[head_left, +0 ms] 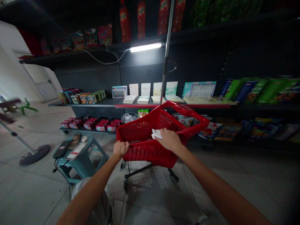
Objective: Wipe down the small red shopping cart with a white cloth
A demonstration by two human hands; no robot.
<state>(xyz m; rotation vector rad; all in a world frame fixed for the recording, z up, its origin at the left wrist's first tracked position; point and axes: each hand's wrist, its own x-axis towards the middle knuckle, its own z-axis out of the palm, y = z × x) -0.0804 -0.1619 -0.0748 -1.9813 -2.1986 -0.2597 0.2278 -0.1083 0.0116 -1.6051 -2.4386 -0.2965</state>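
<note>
A red plastic shopping cart (151, 154) stands on the tiled floor in front of me, its handle (198, 120) to the right. My left hand (121, 148) is closed around the near rim at the cart's left end. Over the same rim, further right, my right hand (170, 139) grips a folded white cloth or tissue (156, 134). The cloth sticks out from under its fingers, close to the rim; whether it touches the plastic I cannot tell. The basket's red mesh walls show, and its floor is mostly hidden.
Behind the cart, dark shelving (93, 73) carries notebooks (145, 90), snack bags (262, 90) and red bottles (141, 20). A metal pole (167, 43) rises behind the cart. At left are a blue-grey stool (82, 162) with devices and a cable, and a round stand base (35, 155).
</note>
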